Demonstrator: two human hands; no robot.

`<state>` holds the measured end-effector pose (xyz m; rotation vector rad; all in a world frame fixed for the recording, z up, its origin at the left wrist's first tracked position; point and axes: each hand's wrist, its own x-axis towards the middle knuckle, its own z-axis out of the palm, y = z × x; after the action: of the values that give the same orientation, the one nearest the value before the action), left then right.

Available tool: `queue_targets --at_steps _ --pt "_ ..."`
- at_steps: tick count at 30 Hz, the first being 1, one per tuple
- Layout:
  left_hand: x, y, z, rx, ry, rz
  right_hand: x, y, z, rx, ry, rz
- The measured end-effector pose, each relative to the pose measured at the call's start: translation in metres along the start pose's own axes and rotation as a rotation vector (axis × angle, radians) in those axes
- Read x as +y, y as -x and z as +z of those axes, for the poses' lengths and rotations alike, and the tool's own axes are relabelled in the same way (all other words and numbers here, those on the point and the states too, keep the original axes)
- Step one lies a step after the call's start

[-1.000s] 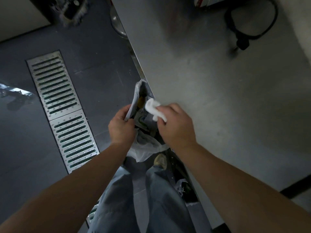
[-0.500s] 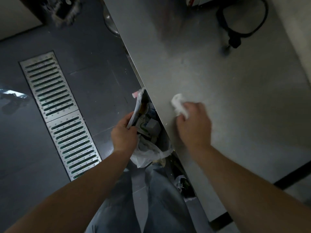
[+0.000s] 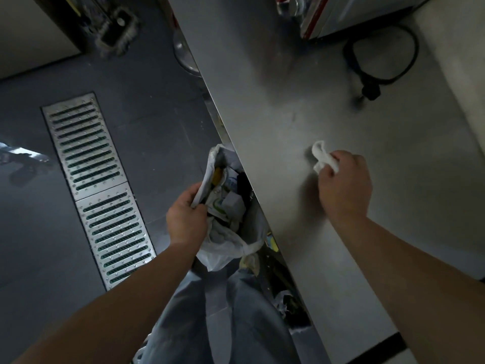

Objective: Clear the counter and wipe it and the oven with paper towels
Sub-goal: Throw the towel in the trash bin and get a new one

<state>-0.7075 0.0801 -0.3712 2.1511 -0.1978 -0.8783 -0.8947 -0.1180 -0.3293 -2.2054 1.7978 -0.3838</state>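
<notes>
On brushed steel counter (image 3: 341,114), crumpled white paper towel (image 3: 323,156) in right hand (image 3: 343,185).

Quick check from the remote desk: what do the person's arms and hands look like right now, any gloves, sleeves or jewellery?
Both forearms are bare to the frame edge, no sleeves showing. The left hand and right hand wear no gloves, and no watch, ring or wristband is visible. Light blue-grey trousers show below.

Paper towel (image 3: 323,158) white; counter (image 3: 380,195) dull brushed grey steel; plastic bag (image 3: 228,240) translucent white, yellow, green and white scraps inside; cable (image 3: 353,63) black; floor (image 3: 147,132) dark grey; drain grate (image 3: 97,185) silver, rows of dark slots; trousers (image 3: 252,324) faded blue-grey
</notes>
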Motion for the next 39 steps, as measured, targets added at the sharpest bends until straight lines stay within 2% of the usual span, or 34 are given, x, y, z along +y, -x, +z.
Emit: queue_targets --at_steps 2,5,9,11,13,15,19,23,25,28,34,36,39 --pt "0.002 -0.003 -0.001 0.002 0.0 -0.002 -0.007 0.006 0.007 -0.03 0.025 -0.004" --pt "0.006 -0.01 -0.002 0.003 -0.007 0.003 -0.04 0.041 0.024 -0.111 -0.043 -0.136" --pt "0.012 -0.02 -0.009 -0.007 0.004 0.025 -0.085 0.086 0.037 -0.354 -0.122 -0.283" --pt "0.014 -0.026 -0.014 -0.017 0.005 0.028 -0.098 0.091 0.036 -0.413 -0.173 -0.344" --pt "0.016 -0.033 -0.019 -0.02 -0.003 0.03 -0.104 0.078 0.03 -0.353 -0.195 -0.282" --pt "0.02 -0.04 -0.027 -0.029 -0.009 0.022 -0.103 0.054 0.019 -0.221 -0.203 -0.125" --pt "0.029 -0.051 -0.043 -0.064 -0.018 0.03 -0.072 0.016 -0.002 -0.07 -0.094 0.116" --pt "0.032 -0.068 -0.058 -0.048 -0.028 0.055 -0.047 0.027 0.0 -0.083 0.063 0.279" --pt "0.028 -0.077 -0.065 -0.044 -0.034 0.063 -0.055 0.042 0.009 -0.076 0.054 0.324" --pt "0.022 -0.091 -0.074 -0.035 -0.057 0.071 -0.091 0.06 0.024 -0.112 0.007 0.293" --pt "0.028 -0.096 -0.082 -0.075 -0.002 0.04 -0.169 0.076 0.036 -0.436 -0.138 -0.046" --pt "0.031 -0.095 -0.081 -0.079 -0.008 0.056 -0.184 0.08 0.033 -0.429 -0.2 -0.067" --pt "0.031 -0.094 -0.083 -0.081 -0.022 0.058 -0.187 0.081 0.026 -0.373 -0.239 0.002"
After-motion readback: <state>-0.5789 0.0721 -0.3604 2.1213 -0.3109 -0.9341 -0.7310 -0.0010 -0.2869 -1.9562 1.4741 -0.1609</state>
